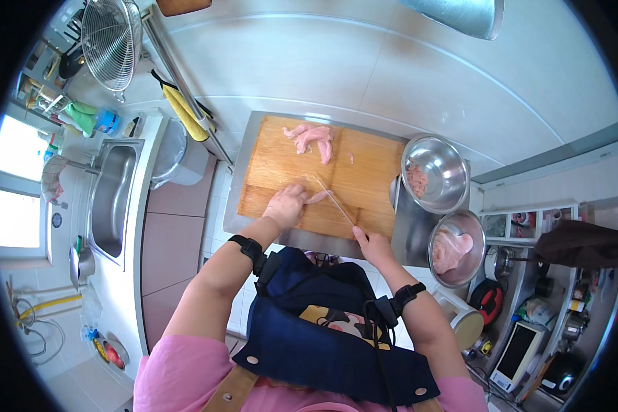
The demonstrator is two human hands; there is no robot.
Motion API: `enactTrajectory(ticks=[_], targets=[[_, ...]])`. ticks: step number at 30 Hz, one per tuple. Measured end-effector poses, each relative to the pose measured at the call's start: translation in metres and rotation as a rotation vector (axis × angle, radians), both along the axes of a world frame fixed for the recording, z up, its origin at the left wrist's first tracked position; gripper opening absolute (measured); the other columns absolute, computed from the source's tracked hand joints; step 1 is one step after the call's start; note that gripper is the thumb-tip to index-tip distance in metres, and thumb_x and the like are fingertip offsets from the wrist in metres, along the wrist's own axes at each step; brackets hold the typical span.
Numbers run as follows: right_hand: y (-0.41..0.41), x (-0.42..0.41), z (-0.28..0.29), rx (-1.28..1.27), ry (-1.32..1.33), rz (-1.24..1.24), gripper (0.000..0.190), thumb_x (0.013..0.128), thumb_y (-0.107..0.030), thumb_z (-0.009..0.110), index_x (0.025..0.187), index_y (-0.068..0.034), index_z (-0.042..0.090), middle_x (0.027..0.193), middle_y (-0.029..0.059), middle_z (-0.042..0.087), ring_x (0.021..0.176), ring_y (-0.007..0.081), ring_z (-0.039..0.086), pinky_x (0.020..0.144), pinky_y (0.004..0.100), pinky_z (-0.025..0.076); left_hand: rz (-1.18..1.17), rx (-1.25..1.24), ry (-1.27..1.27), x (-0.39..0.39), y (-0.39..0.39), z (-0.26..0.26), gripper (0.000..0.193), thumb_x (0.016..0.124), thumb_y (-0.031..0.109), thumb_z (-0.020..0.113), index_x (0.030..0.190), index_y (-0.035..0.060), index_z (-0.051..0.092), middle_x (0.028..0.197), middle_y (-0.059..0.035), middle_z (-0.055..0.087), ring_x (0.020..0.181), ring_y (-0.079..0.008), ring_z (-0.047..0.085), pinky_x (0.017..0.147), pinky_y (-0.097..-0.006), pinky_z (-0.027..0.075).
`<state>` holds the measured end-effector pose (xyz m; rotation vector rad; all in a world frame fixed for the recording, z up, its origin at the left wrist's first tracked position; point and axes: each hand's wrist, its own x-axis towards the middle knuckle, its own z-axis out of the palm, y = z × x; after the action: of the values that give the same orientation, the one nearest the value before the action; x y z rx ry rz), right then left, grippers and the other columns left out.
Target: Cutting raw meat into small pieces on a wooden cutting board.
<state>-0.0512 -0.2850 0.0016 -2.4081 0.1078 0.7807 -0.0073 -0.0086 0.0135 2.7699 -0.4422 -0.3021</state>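
On a wooden cutting board (376, 170), my left hand (287, 205) presses one end of a strip of raw meat (318, 196) with its fingers. My right hand (375, 246) grips the handle of a kitchen knife (340, 206), whose blade slants up and left over the strip's free end. Whether the edge is in the meat cannot be made out. Farther back on the board lie several more raw meat strips (314, 140), and a small scrap of meat (351, 158) is to their right.
At the board's right stands a steel bowl (445, 170) with small meat pieces (417, 181). Nearer me, another steel bowl (471, 273) holds larger raw meat (449, 250). A steel worktop (414, 232) is under the board. Leftward are a lined bin (190, 165) and a sink (114, 201).
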Motion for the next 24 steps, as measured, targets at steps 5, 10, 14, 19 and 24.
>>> enactTrajectory(ticks=[5, 10, 14, 19, 24], targets=[[0.000, -0.002, -0.001, -0.041, 0.016, -0.003, 0.071, 0.090, -0.065, 0.035, 0.100, -0.003, 0.069, 0.096, 0.0275, 0.065, 0.096, 0.0430, 0.061, 0.084, 0.0482, 0.047, -0.264, 0.020, -0.094, 0.002, -0.011, -0.010, 0.052, 0.083, 0.010, 0.052, 0.135, 0.0104, 0.049, 0.114, -0.0059, 0.054, 0.113, -0.0238, 0.051, 0.098, -0.0370, 0.041], [0.004, -0.003, 0.003, -0.073, 0.028, -0.003, 0.074, 0.090, -0.065, 0.034, 0.097, 0.001, 0.069, 0.095, 0.0291, 0.064, 0.095, 0.0433, 0.061, 0.084, 0.0487, 0.047, -0.362, -0.016, -0.211, 0.005, -0.013, -0.022, 0.049, 0.080, 0.009, 0.053, 0.128, 0.0047, 0.053, 0.121, -0.0064, 0.053, 0.113, -0.0231, 0.052, 0.101, -0.0348, 0.039], [0.003, -0.002, -0.002, -0.068, 0.033, -0.026, 0.074, 0.090, -0.065, 0.034, 0.096, 0.001, 0.069, 0.094, 0.0287, 0.065, 0.095, 0.0432, 0.061, 0.084, 0.0487, 0.047, -0.373, 0.003, -0.155, 0.009, -0.019, -0.023, 0.040, 0.085, 0.010, 0.049, 0.124, 0.0036, 0.055, 0.127, -0.0065, 0.052, 0.117, -0.0218, 0.050, 0.103, -0.0357, 0.038], [0.006, -0.001, -0.001, -0.067, 0.024, -0.010, 0.075, 0.090, -0.065, 0.034, 0.093, 0.001, 0.070, 0.092, 0.0282, 0.065, 0.094, 0.0428, 0.062, 0.082, 0.0486, 0.048, -0.376, 0.070, -0.110, 0.010, -0.020, -0.028, 0.041, 0.084, 0.009, 0.049, 0.124, 0.0033, 0.055, 0.127, -0.0082, 0.052, 0.118, -0.0228, 0.051, 0.105, -0.0362, 0.038], [0.006, 0.000, -0.006, -0.060, 0.022, -0.013, 0.077, 0.090, -0.066, 0.034, 0.092, 0.001, 0.070, 0.092, 0.0284, 0.065, 0.093, 0.0431, 0.062, 0.082, 0.0490, 0.048, -0.361, 0.038, -0.107, 0.011, -0.022, -0.030, 0.039, 0.084, 0.008, 0.049, 0.122, 0.0008, 0.056, 0.126, -0.0087, 0.052, 0.119, -0.0240, 0.051, 0.106, -0.0362, 0.038]])
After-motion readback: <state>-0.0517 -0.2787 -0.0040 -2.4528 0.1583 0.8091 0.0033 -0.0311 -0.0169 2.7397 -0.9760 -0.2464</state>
